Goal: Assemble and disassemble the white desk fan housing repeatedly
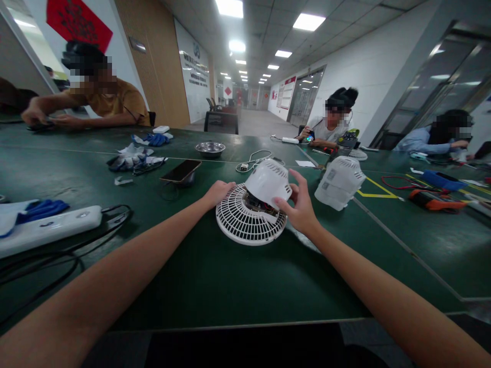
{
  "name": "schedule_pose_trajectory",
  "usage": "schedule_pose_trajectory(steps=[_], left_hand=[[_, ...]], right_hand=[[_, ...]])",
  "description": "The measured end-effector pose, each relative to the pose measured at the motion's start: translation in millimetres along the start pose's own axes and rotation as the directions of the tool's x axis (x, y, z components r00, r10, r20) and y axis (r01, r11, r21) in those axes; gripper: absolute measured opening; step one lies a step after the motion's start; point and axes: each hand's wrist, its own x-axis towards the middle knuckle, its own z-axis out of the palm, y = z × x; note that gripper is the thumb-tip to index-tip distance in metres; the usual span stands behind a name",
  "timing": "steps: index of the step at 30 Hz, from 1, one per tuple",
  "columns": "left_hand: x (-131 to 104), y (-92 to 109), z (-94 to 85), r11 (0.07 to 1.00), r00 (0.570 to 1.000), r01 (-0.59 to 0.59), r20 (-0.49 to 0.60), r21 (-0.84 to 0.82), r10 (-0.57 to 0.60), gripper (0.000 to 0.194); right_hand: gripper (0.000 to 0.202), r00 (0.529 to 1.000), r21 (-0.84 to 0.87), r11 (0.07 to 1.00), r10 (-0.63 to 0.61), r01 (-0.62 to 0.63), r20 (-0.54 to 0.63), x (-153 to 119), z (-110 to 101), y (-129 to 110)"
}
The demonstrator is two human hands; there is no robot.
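The white cover (267,185) sits tilted over the round grille (237,221) between the hands, the right hand (302,207) grasping the cover's right side, the left hand (218,196) at the grille's far left rim, its grip too hidden to tell.

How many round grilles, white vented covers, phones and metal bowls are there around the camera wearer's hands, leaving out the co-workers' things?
Round grille: 1
White vented covers, one in the right hand: 2
Phone: 1
Metal bowl: 1
Total: 5
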Motion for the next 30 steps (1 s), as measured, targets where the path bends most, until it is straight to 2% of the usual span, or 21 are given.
schedule_pose_trajectory(steps=[4, 7, 9, 12, 15, 18, 19, 23, 27, 30], left_hand=[[-0.7, -1.0, -0.2, 0.999, 1.000, -0.026, 0.012, 0.028, 0.026, 0.046], [-1.7, -0.4, -1.1, 0.996, 0.999, -0.035, 0.029, 0.082, 0.032, 0.049], [-1.6, 0.7, -2.6, 0.981, 0.997, -0.077, 0.023, 0.180, 0.074, 0.053], [-1.7, 5.1, -5.6, 0.908, 0.971, -0.229, 0.018, 0.350, 0.238, 0.051], [-6.3, 14.9, -6.0, 0.802, 0.893, -0.441, 0.107, 0.404, 0.437, 0.045], [-15.4, 28.6, -2.0, 0.695, 0.763, -0.644, 0.217, 0.319, 0.608, 0.042], [-18.4, 33.1, -0.4, 0.687, 0.740, -0.673, 0.240, 0.275, 0.629, 0.044], [-24.7, 46.3, 1.6, 0.716, 0.707, -0.687, 0.344, 0.126, 0.618, 0.050], [-24.5, 51.4, -3.3, 0.757, 0.667, -0.653, 0.455, -0.023, 0.590, 0.060], [-25.9, 53.1, -4.4, 0.801, 0.682, -0.598, 0.498, -0.042, 0.536, 0.070]], right_hand=[[0.081, 0.987, -0.261, 0.952, -0.149, 0.160, 0.062, -1.4, 0.3, -6.2], [0.077, 0.973, -0.347, 0.910, -0.195, 0.228, 0.127, -0.6, 0.5, -10.3], [0.080, 0.969, -0.372, 0.896, -0.207, 0.243, 0.133, -0.3, 0.1, -11.3], [0.084, 0.967, -0.392, 0.884, -0.221, 0.255, 0.130, -0.3, -0.9, -10.6], [0.086, 0.970, -0.388, 0.890, -0.208, 0.240, 0.123, 0.1, -2.2, -8.8], [0.086, 0.977, -0.373, 0.905, -0.167, 0.205, 0.132, 1.3, -4.9, -5.4], [0.087, 0.980, -0.362, 0.914, -0.140, 0.183, 0.142, 1.9, -6.1, -3.7], [0.094, 0.985, -0.266, 0.962, -0.008, 0.055, 0.173, 4.7, -10.9, 4.9], [0.091, 0.984, -0.219, 0.975, 0.005, 0.035, 0.177, 6.7, -12.8, 8.2], [0.091, 0.984, -0.219, 0.974, -0.011, 0.050, 0.176, 7.0, -12.5, 5.0]])
